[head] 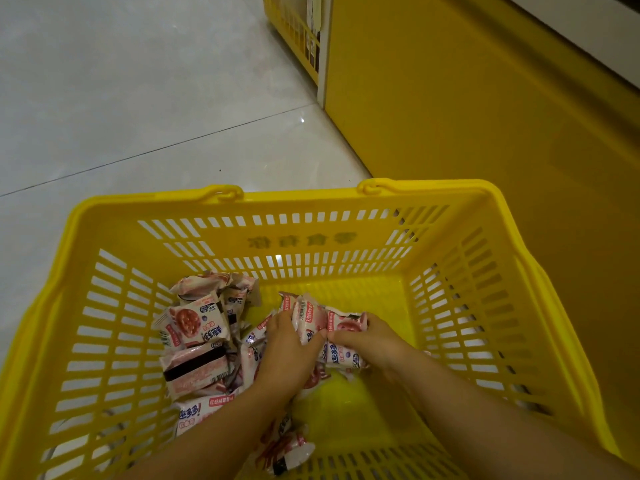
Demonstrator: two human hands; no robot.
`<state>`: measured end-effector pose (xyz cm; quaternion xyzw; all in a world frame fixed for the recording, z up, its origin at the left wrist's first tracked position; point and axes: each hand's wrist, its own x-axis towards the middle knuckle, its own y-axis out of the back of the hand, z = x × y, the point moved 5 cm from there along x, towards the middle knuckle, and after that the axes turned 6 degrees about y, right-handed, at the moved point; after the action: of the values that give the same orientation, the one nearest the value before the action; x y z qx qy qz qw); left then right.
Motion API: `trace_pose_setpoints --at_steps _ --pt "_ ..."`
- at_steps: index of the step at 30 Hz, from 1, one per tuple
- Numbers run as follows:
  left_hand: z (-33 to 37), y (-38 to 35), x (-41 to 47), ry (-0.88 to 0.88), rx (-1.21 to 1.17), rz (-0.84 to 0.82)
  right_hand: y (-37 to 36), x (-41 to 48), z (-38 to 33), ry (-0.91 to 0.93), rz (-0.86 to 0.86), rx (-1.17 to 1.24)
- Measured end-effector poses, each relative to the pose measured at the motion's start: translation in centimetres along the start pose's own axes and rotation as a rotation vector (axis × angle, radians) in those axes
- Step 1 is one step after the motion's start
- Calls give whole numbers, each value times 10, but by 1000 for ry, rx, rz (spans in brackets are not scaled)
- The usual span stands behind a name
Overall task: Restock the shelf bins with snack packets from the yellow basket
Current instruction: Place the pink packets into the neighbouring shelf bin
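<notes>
Blue characters 趣多多! (the brand name) are printed on the pink-and-white foil snack packets [194,323]. They read inverted on the packet at the left of the pile, upright on the near packet [204,410] and sideways on the packet [341,356] gripped by my right hand [370,341]. A barcode [306,311] stands on one gripped packet; I cannot read its digits. The yellow slotted plastic basket [433,237] carries four embossed characters on its far wall (seen reversed, not legible to me).

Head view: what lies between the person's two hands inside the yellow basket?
The head view shows a small bunch of pink-and-white snack packets gripped between the left hand and the right hand, inside the yellow basket.
</notes>
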<state>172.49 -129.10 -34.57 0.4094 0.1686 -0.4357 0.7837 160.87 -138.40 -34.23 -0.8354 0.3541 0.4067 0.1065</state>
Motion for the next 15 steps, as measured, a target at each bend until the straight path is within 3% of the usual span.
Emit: trace_pose_setpoints --at_steps 3,6,8,10,13,15 --pt "1 6 1 -22 -79 10 4 3 -6 43 -18 51" --pt "11 18 10 -80 -85 87 25 12 -30 176 86 24" --pt "25 28 12 -215 25 145 45 16 -50 314 214 -216" --pt "36 27 11 -422 341 108 57 16 -62 411 309 -673" --pt "34 12 10 -584 747 -8 50 18 -55 472 257 -1034" --pt "30 7 13 -573 825 14 44 18 -43 502 242 -1160"
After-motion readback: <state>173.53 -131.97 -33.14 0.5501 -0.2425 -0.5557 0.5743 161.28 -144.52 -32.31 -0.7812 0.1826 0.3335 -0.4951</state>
